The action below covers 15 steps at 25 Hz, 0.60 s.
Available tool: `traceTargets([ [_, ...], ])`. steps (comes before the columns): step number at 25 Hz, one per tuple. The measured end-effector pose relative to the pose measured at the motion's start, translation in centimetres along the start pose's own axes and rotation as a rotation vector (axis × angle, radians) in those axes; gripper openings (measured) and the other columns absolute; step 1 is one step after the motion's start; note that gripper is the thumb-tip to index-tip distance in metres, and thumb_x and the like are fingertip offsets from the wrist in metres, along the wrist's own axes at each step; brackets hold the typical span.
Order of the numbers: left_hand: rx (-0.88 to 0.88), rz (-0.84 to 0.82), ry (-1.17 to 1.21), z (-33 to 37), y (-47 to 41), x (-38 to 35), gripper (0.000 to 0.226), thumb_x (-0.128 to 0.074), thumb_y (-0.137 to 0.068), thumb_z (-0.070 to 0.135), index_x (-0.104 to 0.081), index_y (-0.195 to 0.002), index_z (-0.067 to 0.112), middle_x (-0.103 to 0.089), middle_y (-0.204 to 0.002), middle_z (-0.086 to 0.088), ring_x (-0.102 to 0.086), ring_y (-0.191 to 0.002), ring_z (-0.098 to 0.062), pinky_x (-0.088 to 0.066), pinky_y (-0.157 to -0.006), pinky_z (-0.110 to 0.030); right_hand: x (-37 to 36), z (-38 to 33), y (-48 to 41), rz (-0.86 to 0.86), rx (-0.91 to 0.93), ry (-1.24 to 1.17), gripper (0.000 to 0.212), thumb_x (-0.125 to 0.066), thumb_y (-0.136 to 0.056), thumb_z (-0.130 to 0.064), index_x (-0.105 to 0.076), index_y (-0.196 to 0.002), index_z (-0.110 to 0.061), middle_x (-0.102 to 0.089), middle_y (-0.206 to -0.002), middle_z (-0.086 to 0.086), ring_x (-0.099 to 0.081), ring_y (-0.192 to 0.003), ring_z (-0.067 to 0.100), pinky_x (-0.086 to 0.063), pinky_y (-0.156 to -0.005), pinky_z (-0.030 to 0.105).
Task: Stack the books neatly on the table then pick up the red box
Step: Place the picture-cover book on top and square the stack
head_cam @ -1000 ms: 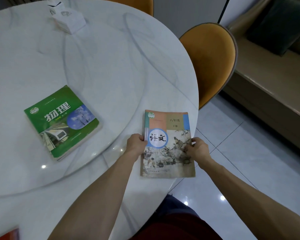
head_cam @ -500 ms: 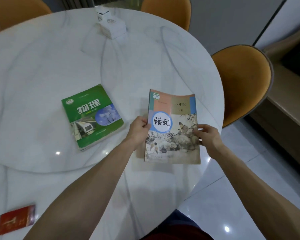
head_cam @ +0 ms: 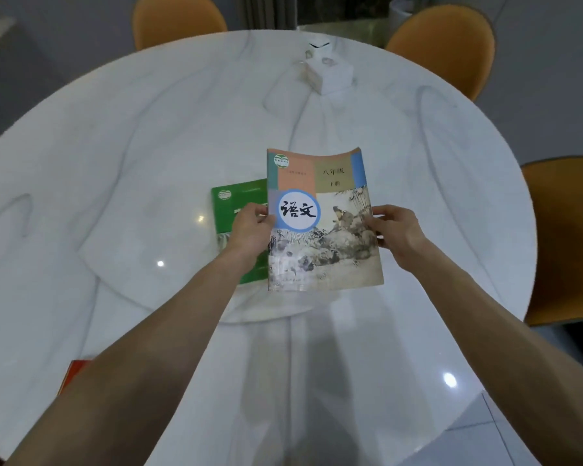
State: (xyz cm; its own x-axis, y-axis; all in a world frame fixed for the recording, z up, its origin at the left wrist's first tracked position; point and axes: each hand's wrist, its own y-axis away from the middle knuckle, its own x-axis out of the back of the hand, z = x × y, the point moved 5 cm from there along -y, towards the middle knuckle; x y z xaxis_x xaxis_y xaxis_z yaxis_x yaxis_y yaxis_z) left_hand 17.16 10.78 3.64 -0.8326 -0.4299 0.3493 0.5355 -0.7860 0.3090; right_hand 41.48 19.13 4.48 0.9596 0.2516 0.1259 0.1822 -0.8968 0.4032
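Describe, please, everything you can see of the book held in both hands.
The book is a thin paperback, face up, with its cover toward the camera. Its top band has salmon, teal, tan and blue blocks. Below, a white circle ringed in blue bears black brush characters over an ink-style picture of rocks and plants. The top edge bows a little. The left hand grips its left edge and the right hand its right edge. It overlaps the right part of the green book on the table; whether they touch is unclear.
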Motion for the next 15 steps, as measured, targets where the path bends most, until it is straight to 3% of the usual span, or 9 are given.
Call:
traceTargets([
  [5, 0.027, 0.13, 0.038, -1.0, -3.1, 5.1, 0.023, -0.052, -0.093, 0.012, -0.053, -0.114, 0.003, -0.055, -0.105, -0.008, -0.052, -0.09, -0.023, -0.042, -0.075, -0.032, -6.3, -2.2, -3.7, -0.087, 0.0, 0.062, 0.02, -0.056, -0.091, -0.006, -0.06, -0.109, 0.001, -0.06, -0.075, 0.005, -0.058, -0.06, 0.017, -0.049, -0.055, 0.025],
  [10, 0.077, 0.174, 0.024, -3.0, -5.4, 7.4, 0.024, -0.051, -0.094, 0.014, -0.051, -0.115, 0.003, -0.054, -0.104, -0.006, -0.051, -0.071, -0.014, -0.039, -0.054, -0.023, -10.3, -2.2, -6.1, -0.137, -0.025, 0.088, 0.015, -0.055, -0.091, -0.005, -0.06, -0.104, -0.003, -0.061, -0.076, 0.006, -0.057, -0.061, 0.017, -0.049, -0.057, 0.026],
  [13, 0.122, 0.187, 0.009, -4.4, -6.3, 7.8, 0.027, -0.05, -0.094, 0.015, -0.051, -0.118, 0.003, -0.055, -0.111, -0.009, -0.051, -0.075, -0.016, -0.04, -0.056, -0.023, -11.6, -1.4, -7.0, -0.145, -0.047, 0.104, 0.01, -0.056, -0.09, -0.005, -0.059, -0.099, -0.005, -0.061, -0.077, 0.006, -0.057, -0.061, 0.016, -0.049, -0.057, 0.026],
  [15, 0.141, 0.191, -0.012, -5.3, -6.5, 7.8, 0.028, -0.051, -0.094, 0.015, -0.052, -0.119, 0.003, -0.057, -0.115, -0.012, -0.053, -0.081, -0.019, -0.044, -0.065, -0.028, -12.2, -0.5, -7.6, -0.146, -0.061, 0.126, 0.011, -0.056, -0.09, -0.006, -0.06, -0.1, -0.005, -0.062, -0.08, 0.007, -0.058, -0.062, 0.017, -0.049, -0.057, 0.027],
])
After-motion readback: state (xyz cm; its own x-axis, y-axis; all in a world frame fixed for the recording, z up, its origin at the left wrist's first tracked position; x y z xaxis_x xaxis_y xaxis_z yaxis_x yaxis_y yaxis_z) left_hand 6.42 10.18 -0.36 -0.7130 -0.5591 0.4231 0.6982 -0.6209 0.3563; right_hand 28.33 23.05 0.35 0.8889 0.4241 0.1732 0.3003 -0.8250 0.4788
